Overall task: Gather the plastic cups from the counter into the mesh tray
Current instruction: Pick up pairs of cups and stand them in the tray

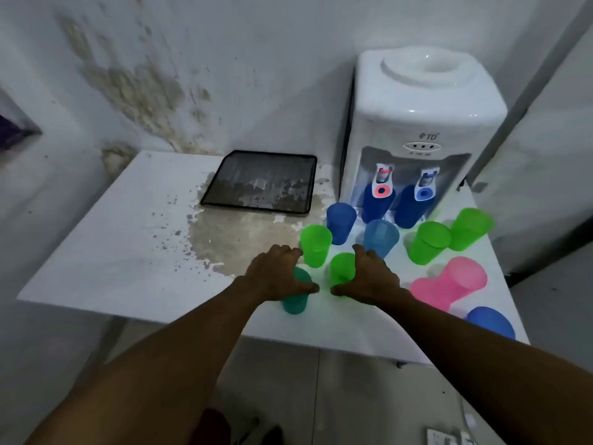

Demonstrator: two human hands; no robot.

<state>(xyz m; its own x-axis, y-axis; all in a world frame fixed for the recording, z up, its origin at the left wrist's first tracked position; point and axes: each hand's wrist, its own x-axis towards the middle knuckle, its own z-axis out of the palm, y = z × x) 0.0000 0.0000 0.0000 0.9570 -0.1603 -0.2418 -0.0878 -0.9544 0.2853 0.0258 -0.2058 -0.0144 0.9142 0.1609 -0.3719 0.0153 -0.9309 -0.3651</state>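
An empty black mesh tray [224, 187] lies at the back of the white counter [128, 252]. Several plastic cups stand upside down at the right. My left hand [276, 273] wraps a teal cup [295, 305] near the front edge. My right hand [373, 276] wraps a green cup [341, 268] beside it. Behind them stand another green cup [316, 240], a dark blue cup [340, 223] and a light blue cup [382, 236]. Further right are two green cups [428, 242] [470, 229], two pink cups [449, 284] and a blue cup [491, 321].
A white water dispenser [423, 130] stands at the back right, with two blue cups [375, 203] under its taps. A stained patch [231, 239] spreads in front of the tray. A wall runs behind the counter. The floor lies below the front edge.
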